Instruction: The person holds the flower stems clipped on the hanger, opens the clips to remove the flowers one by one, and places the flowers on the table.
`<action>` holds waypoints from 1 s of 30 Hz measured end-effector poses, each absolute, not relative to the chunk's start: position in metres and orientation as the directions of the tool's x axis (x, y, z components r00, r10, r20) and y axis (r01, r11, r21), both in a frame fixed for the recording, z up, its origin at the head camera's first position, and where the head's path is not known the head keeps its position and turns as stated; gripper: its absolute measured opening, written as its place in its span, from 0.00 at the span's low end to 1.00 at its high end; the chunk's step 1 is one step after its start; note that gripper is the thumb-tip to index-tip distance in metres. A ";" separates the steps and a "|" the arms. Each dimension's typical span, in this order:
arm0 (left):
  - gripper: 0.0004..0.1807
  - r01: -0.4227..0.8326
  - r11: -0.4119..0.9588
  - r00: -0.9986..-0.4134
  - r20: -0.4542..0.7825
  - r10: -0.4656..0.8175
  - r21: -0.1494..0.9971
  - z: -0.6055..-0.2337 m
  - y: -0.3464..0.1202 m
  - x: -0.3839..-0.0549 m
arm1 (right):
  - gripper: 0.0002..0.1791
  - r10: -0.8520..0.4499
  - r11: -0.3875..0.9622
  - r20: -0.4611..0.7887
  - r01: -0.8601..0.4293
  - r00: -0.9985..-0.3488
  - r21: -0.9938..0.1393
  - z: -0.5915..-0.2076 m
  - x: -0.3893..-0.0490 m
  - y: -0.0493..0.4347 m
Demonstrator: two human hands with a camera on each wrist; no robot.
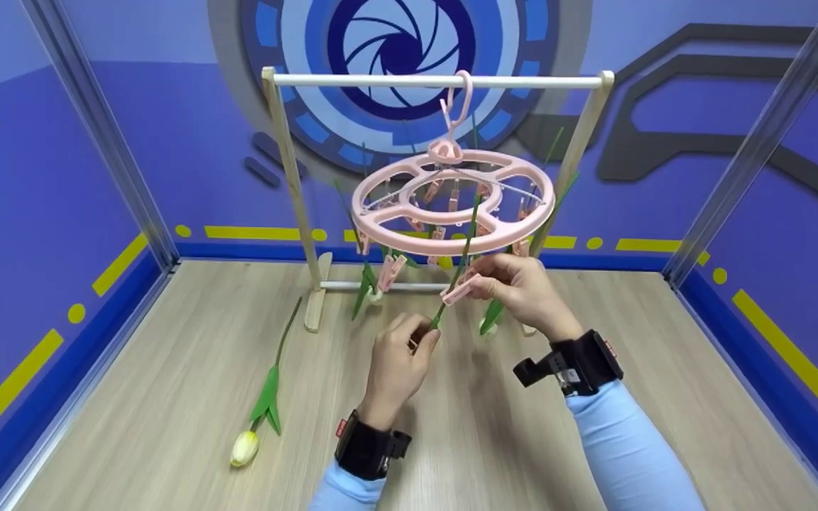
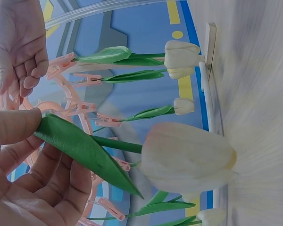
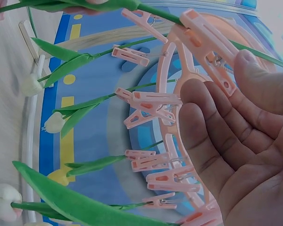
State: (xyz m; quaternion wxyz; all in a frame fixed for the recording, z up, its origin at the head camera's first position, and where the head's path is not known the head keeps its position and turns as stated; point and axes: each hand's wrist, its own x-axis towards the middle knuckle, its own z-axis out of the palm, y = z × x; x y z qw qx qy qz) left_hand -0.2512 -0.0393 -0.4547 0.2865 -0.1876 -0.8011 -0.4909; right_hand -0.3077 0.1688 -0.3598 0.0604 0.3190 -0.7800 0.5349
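My left hand [image 1: 398, 362] pinches the green stem of a white artificial tulip [image 2: 188, 150] near its leaf, and the bloom hangs downward. The stem [image 1: 457, 273] rises past the front rim of a pink round clip hanger [image 1: 416, 246]. At that rim my right hand [image 1: 522, 291] pinches a pink clothespin [image 1: 461, 290] by its handle end. In the right wrist view the stem runs through the mouth of this clothespin [image 3: 205, 44]; whether it bites the stem I cannot tell. Other upside-down tulips [image 3: 56, 122] hang from clips around the hanger.
The hanger hooks over the white bar [image 1: 380, 80] of a wooden stand [image 1: 287, 163]. A loose yellow-white tulip [image 1: 244, 448] lies on the table [image 1: 189, 369] to the left. Blue printed panels [image 1: 735, 177] with metal corner posts enclose the table.
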 end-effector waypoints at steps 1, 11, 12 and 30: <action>0.02 0.582 0.449 -0.765 0.644 0.019 0.678 -0.455 -0.039 -0.251 | 0.08 -0.434 0.223 0.437 -0.564 -0.788 -0.795 -0.360 -0.308 0.169; 0.03 0.578 0.459 -0.767 0.641 0.025 0.674 -0.455 -0.040 -0.251 | 0.08 -0.427 0.224 0.428 -0.552 -0.796 -0.803 -0.361 -0.308 0.170; 0.03 0.577 0.461 -0.768 0.640 0.025 0.674 -0.455 -0.040 -0.251 | 0.08 -0.425 0.230 0.423 -0.548 -0.800 -0.805 -0.361 -0.308 0.171; 0.04 0.563 0.477 -0.774 0.632 0.020 0.675 -0.455 -0.041 -0.251 | 0.08 -0.445 0.289 0.418 -0.569 -0.792 -0.770 -0.358 -0.308 0.172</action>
